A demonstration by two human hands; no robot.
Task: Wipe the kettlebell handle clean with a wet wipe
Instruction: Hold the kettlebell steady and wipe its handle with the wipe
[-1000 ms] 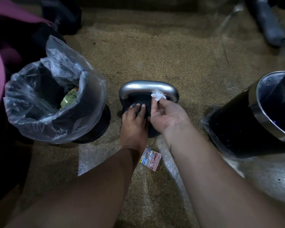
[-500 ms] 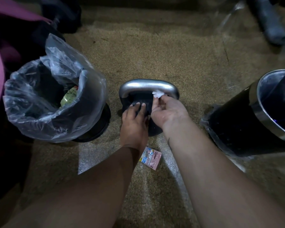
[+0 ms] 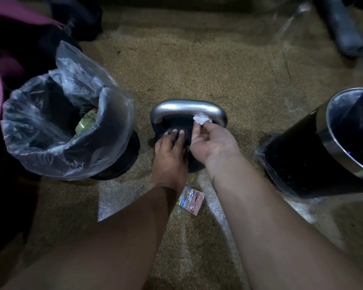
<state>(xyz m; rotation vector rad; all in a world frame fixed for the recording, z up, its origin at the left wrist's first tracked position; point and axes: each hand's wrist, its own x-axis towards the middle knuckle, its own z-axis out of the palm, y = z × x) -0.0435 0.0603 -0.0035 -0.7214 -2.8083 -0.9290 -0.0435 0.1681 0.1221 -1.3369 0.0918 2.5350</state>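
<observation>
Your right hand (image 3: 210, 141) pinches a crumpled white wet wipe (image 3: 201, 119) against the smooth silver kettlebell handle (image 3: 176, 105), mid-floor between two bins. Your left hand (image 3: 170, 155) lies flat-fingered on its black body (image 3: 189, 132). The clear-lined left bin (image 3: 50, 147) holds greenish rubbish (image 3: 86, 122).

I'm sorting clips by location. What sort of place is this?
Probably a gym corner or home workout space, dimly lit: a kettlebell stands on speckled floor, its handle under a wet wipe, between a bag-lined bin and a steel-rimmed bin.
</observation>
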